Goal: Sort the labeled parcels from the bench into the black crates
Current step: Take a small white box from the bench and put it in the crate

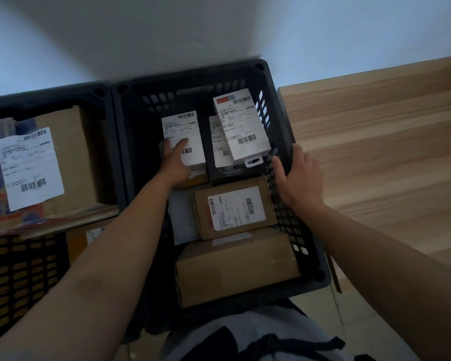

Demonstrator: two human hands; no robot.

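Left hand (173, 162): fingers laid flat on a white labeled parcel (184, 138) inside the middle crate (284, 121), pressing, not clenched.
Right hand (301, 178): fingers curled over that crate's right rim, grasping it.
Done: several labeled parcels lie beneath and beside the fingers; the left crate (50, 97) holds a large box (63, 157).
Left: the table (375, 152) right of the fingers shows no parcels; sorting looks nearly finished.
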